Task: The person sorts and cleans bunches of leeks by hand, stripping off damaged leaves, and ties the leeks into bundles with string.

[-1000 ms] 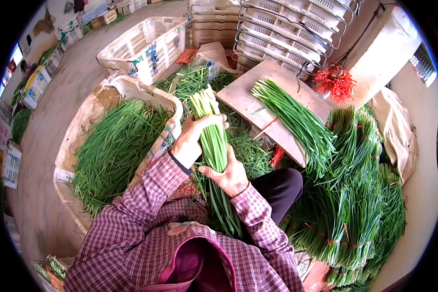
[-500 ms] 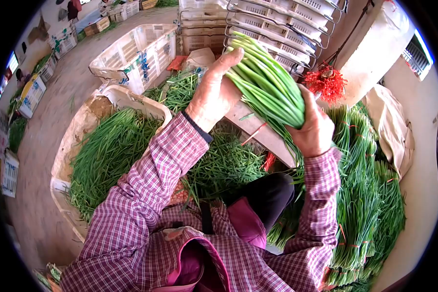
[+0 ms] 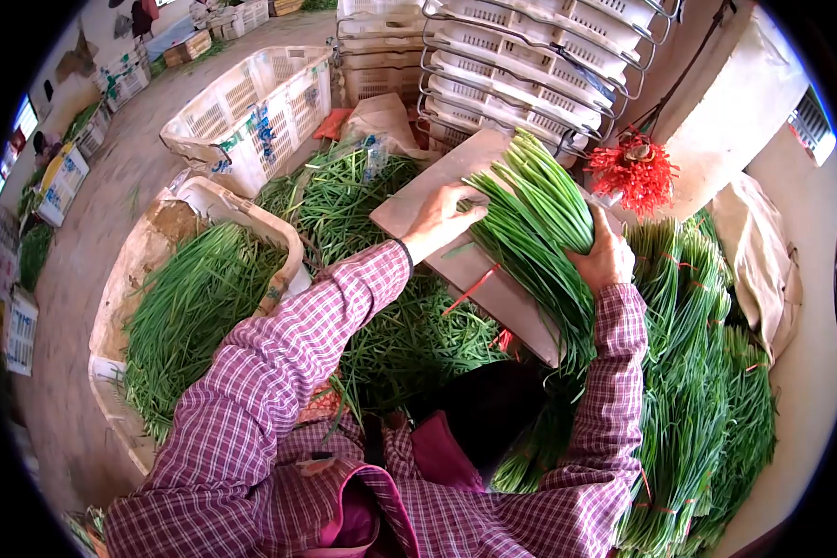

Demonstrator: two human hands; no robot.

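Note:
A thick bunch of long green stalks (image 3: 530, 214) lies on a tilted board (image 3: 418, 206), its pale ends toward the back. My right hand (image 3: 604, 253) is wrapped round the bunch's right side. At the bunch's left edge is my left hand (image 3: 446, 219), its fingers curled and thumb and fingertips close together; what they hold, if anything, is too small to tell. A red tie (image 3: 471, 288) lies across the board's front edge. Loose green stalks (image 3: 409, 325) are heaped below the board.
A crate of loose stalks (image 3: 288, 244) stands at the left, with another white crate (image 3: 242, 116) behind it. Stacked crates (image 3: 521, 70) rise at the back. Red ties (image 3: 634, 175) hang by the pillar. Tied bunches (image 3: 684, 372) are piled at the right.
The bunch has gone from upright in front of my body to over the board, and now rests there. My left hand has moved from its pale ends to its left edge and curled.

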